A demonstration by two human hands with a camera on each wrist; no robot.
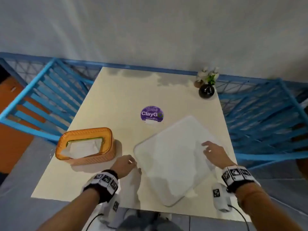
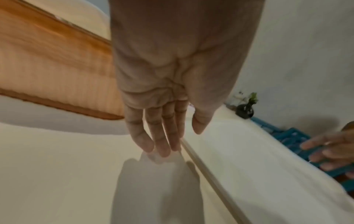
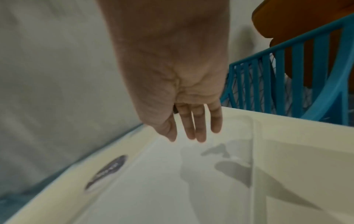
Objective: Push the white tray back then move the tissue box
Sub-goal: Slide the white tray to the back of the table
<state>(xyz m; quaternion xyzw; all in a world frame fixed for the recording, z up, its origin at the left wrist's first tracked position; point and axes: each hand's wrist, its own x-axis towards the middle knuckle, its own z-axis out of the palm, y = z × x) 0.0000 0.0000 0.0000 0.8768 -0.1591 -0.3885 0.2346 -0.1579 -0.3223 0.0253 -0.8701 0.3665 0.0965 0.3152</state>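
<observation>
Two bare hands work at the near half of the cream square table (image 1: 116, 97). The left hand (image 1: 124, 165) has straight, relaxed fingers (image 2: 161, 136) set against the left rim of the flat white rectangular plastic tray (image 1: 171, 157). The right hand (image 1: 214, 152) spreads loose fingers (image 3: 199, 127) just over the tray's right side — neither hand is curled round anything, and whether the right one touches cannot be told.

The tray lies skewed toward the table's near right corner, one corner close to the near edge, so the push back looks barely begun; most of it is left, and so is the tissue-box move. The tray looks shallow, smooth and bare, with a thin raised rim.

The translucent orange ribbed plastic tissue box (image 1: 86, 145) stands untouched by the near left edge, a white tissue in its opening. Further back are a round purple sticker (image 1: 151, 114) at the centre and a small black round vase of white flowers (image 1: 206, 90) at the far right corner.
</observation>
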